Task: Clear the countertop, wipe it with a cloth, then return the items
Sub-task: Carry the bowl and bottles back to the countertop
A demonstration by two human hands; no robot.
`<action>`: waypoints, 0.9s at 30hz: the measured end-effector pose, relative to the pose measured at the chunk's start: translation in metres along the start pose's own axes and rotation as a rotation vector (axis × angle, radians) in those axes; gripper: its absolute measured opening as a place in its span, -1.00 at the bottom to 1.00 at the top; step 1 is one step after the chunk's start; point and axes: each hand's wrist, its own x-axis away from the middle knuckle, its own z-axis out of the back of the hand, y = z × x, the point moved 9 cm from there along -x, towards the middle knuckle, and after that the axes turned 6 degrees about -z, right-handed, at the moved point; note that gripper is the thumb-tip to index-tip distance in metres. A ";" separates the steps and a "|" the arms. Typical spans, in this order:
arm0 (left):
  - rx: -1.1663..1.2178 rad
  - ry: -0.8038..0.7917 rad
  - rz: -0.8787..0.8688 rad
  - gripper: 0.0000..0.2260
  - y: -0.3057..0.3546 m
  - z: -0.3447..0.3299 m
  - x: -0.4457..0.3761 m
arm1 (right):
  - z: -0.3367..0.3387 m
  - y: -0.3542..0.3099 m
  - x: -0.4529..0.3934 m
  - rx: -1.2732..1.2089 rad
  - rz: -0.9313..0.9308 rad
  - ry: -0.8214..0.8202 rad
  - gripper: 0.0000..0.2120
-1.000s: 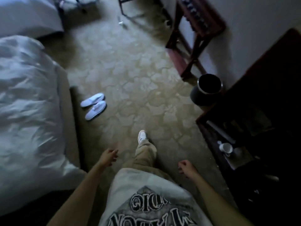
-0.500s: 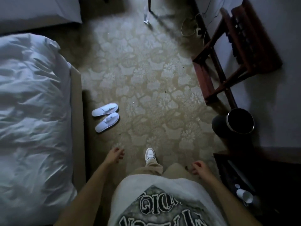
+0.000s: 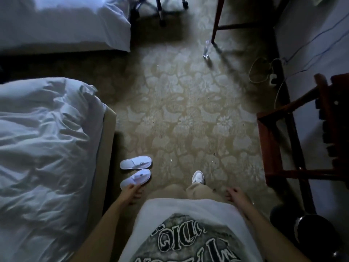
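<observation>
Countertop and cloth: neither in frame, so bearing from the hands can't be read. No long axis to call, no nearer hand to pick.

Left hand (image 3: 132, 191) hangs loose, fingers lightly curled, holding nothing. Right hand (image 3: 235, 194) same, empty, at the hip.

Around them: white slippers (image 3: 136, 170) on the carpet (image 3: 188, 114) just ahead of the left hand, beside the bed (image 3: 47, 148). Wooden rack (image 3: 283, 140) along the right wall, dark bin (image 3: 311, 231) near the right arm. Water bottle (image 3: 206, 49) far ahead.

My read: person is in transit; needs to turn to find the counter first.
</observation>
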 end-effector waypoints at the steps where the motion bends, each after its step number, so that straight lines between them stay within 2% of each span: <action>1: 0.024 0.005 0.025 -0.78 0.006 0.005 -0.010 | 0.012 -0.045 -0.006 0.006 0.041 0.004 -0.76; 5: 0.099 0.076 0.062 -0.84 0.067 0.023 -0.046 | 0.051 -0.217 -0.024 0.072 0.207 0.026 -0.76; 9: 0.153 0.062 0.051 -0.84 0.150 0.024 -0.112 | 0.066 -0.334 -0.057 0.149 0.278 0.004 -0.86; 11: 0.149 0.049 0.040 -0.83 0.198 0.027 -0.156 | 0.076 -0.363 -0.085 0.170 0.227 0.025 -0.86; 13: 0.124 0.066 0.045 -0.82 0.258 0.038 -0.195 | 0.089 -0.365 -0.116 0.171 0.093 0.047 -0.82; 17: 0.063 0.011 -0.080 -0.81 0.426 0.058 -0.268 | 0.114 -0.391 -0.130 0.028 -0.164 0.086 -0.78; 20: -0.054 0.026 -0.227 -0.87 0.570 0.072 -0.310 | 0.131 -0.439 -0.138 0.020 -0.199 0.080 -0.77; 22: -0.079 0.025 -0.292 -0.87 0.650 0.074 -0.338 | 0.146 -0.482 -0.151 -0.071 -0.195 0.106 -0.77; 24: -0.096 -0.006 -0.336 -0.87 0.713 0.068 -0.363 | 0.162 -0.530 -0.166 -0.101 -0.176 0.127 -0.84; 27: -0.134 -0.039 -0.312 -0.86 0.780 0.055 -0.407 | 0.188 -0.610 -0.217 -0.124 -0.146 0.111 -0.82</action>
